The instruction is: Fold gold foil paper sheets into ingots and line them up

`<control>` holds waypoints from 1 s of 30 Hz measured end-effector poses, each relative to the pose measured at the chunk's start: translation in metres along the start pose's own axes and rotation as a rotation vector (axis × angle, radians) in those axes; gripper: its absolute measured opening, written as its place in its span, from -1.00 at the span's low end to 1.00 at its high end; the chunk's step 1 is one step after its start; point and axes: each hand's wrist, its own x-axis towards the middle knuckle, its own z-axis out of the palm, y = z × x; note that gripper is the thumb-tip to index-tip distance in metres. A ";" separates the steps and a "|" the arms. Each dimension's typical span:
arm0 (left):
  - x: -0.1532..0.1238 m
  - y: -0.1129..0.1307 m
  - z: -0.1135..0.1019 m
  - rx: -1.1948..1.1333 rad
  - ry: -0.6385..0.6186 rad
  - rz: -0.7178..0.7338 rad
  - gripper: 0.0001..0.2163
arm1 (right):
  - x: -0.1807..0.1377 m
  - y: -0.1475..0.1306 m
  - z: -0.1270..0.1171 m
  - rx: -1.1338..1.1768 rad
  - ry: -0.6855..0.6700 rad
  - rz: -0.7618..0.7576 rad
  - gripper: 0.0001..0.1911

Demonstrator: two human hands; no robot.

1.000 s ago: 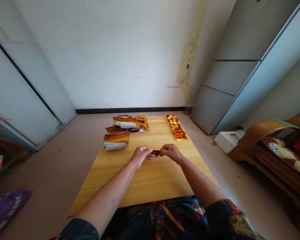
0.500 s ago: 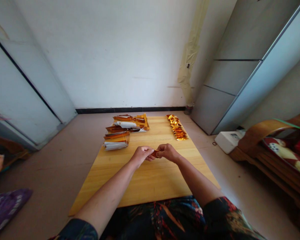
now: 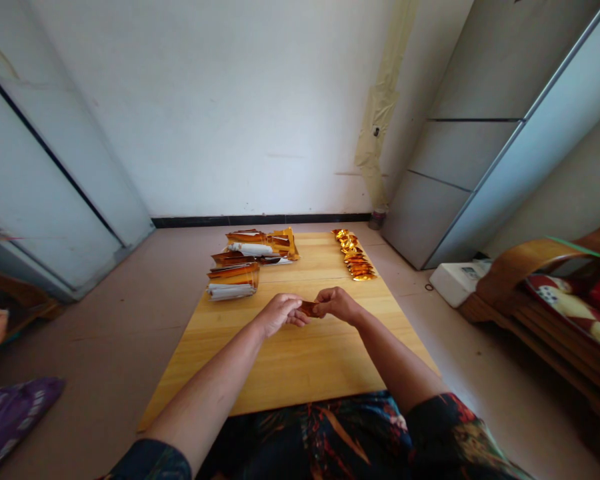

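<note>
A small brown-orange foil piece (image 3: 309, 308) is stretched between my two hands above the middle of the wooden table (image 3: 300, 373). My left hand (image 3: 283, 313) pinches its left end, with the lower fingers showing beneath. The right end is pinched by my right hand (image 3: 336, 304), its fingers curled inward. Beyond, at the table's far right, a row of shiny gold-orange folded foil pieces (image 3: 355, 257) lies close together. Stacks of brown-orange and white sheets (image 3: 233, 280) lie at the far left, with another pile of amber sheets (image 3: 260, 247) behind them.
A white wall (image 3: 240, 120) rises past the table's far edge. To the right stand a grey refrigerator (image 3: 450, 147), a white box (image 3: 455, 283) and a wooden seat (image 3: 535, 320) with patterned cushions. A purple bag (image 3: 23, 413) lies on the floor at left.
My left hand has shifted slightly left, so the hands are farther apart and more of the foil piece shows between them. The right hand has barely moved.
</note>
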 end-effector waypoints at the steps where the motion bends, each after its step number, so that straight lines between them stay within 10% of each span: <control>1: -0.001 0.000 -0.001 -0.019 -0.013 -0.005 -0.73 | 0.000 0.000 0.000 0.004 0.000 0.006 -0.89; 18: -0.002 -0.012 0.004 0.114 0.203 0.148 -0.75 | -0.002 0.002 0.006 -0.127 0.082 -0.056 -0.87; 30: 0.003 -0.024 0.032 0.024 0.501 0.181 -0.73 | -0.006 0.015 0.039 -0.877 0.461 -0.300 -0.82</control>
